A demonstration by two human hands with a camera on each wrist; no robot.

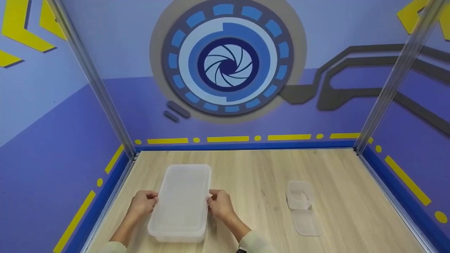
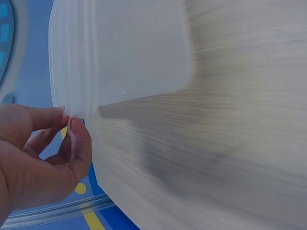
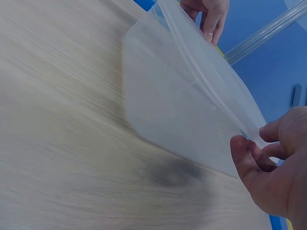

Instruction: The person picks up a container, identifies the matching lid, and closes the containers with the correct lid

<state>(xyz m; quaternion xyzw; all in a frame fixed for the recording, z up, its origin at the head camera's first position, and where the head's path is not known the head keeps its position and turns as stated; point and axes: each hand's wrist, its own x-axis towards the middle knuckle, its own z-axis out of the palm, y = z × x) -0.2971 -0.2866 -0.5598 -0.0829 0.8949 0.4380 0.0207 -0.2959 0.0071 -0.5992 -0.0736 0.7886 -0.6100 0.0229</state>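
A large rectangular container (image 1: 179, 236) of translucent plastic stands left of the middle of the table, with its lid (image 1: 182, 200) on top. At the lid's left edge, my left hand (image 1: 143, 203) pinches the rim between thumb and fingertips. Across from it, my right hand (image 1: 220, 205) pinches the right edge. In the right wrist view, the lid's rim (image 3: 216, 91) runs at a slant above the container wall (image 3: 163, 100), and a sliver of blue shows between them by my right fingertips (image 3: 240, 143).
On the right of the wooden table (image 1: 256, 225) is a small translucent box (image 1: 293, 202), with a flat clear lid (image 1: 307, 222) just in front of it. Printed panels and metal posts (image 1: 383, 77) enclose the table at the back and sides.
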